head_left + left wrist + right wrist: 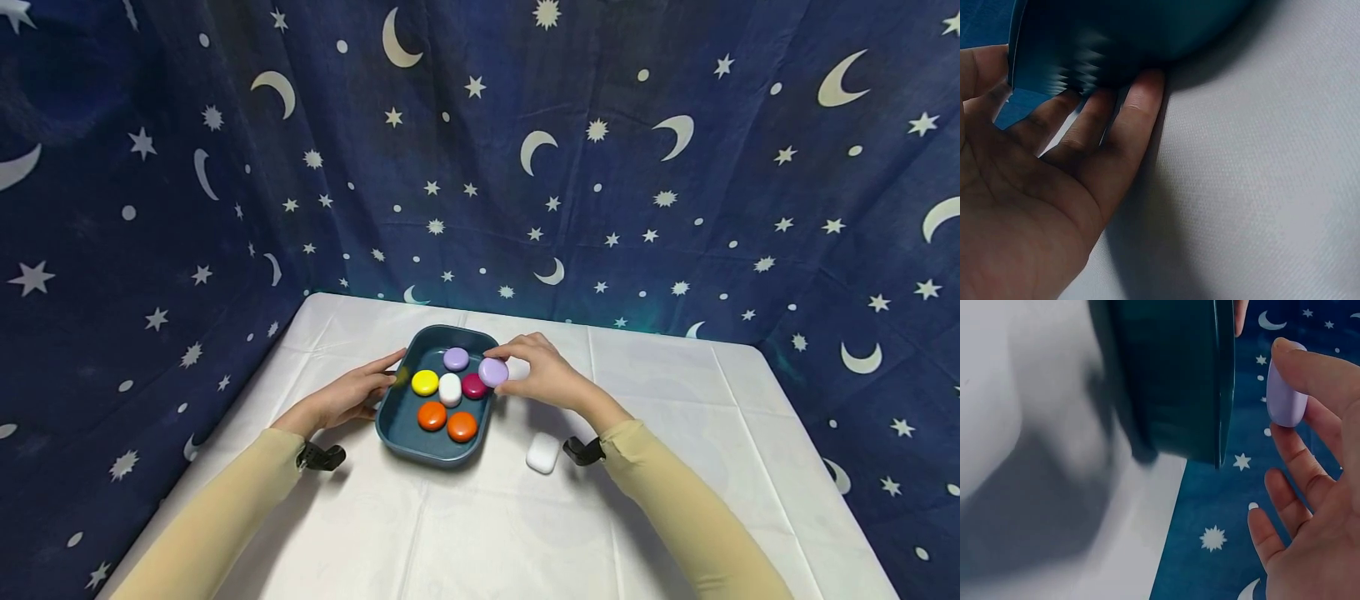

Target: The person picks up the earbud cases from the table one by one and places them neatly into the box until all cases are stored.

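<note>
My right hand (546, 372) pinches a glossy lavender disc (493, 372) between thumb and fingertips, held at the right rim of a dark teal tray (431, 451). In the right wrist view the lavender disc (1286, 394) stands edge-on above rim level, with the other fingers spread loosely. Fairly straight fingers of my left hand (351, 396) touch the tray's left wall (1116, 37). Inside lie another lavender disc (456, 359), a yellow disc (425, 382), a white rounded piece (450, 390), a dark red disc (474, 385) and two orange discs (432, 416).
A white rounded-square piece (543, 453) lies on the white tablecloth (480, 533), right of the tray and near my right wrist. Dark blue cloth (480, 150) with moons and stars hangs behind and beside the table. Both wrists wear black camera mounts (321, 457).
</note>
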A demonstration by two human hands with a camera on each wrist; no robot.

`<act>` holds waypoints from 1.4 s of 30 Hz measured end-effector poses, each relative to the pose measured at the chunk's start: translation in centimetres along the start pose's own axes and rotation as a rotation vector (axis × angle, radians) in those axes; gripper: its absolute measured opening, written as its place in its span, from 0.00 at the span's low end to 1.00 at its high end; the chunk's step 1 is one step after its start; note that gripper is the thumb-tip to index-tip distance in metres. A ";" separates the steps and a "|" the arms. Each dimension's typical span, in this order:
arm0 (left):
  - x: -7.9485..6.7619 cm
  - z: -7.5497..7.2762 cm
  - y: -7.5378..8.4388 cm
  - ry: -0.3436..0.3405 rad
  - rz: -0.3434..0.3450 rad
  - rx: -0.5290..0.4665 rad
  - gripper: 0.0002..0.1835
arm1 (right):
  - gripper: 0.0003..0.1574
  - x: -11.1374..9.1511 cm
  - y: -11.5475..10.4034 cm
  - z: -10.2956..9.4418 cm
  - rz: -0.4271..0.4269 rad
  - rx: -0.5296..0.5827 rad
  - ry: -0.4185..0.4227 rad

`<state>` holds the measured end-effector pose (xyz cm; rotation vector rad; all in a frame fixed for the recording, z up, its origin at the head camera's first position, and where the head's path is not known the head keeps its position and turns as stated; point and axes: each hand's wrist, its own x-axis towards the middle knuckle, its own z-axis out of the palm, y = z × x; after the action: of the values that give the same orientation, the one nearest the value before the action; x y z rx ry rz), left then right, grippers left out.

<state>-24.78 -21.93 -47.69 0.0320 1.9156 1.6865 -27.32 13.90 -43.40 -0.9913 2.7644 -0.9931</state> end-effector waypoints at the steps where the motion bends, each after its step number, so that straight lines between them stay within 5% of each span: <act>1: 0.0 0.0 0.0 0.000 -0.002 0.000 0.26 | 0.34 0.2 -0.2 0.1 0.006 -0.001 -0.005; 19: 0.2 0.2 -0.2 0.016 -0.009 -0.009 0.27 | 0.32 1.7 -1.3 2.7 -0.016 -0.173 -0.045; 42: 0.3 -0.1 -0.2 0.021 -0.012 -0.017 0.26 | 0.32 0.1 -0.7 1.0 0.027 -0.083 -0.004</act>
<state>-24.99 -21.95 -47.98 -0.0035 1.9129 1.7009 -26.79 12.85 -43.70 -0.9614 2.8288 -0.8790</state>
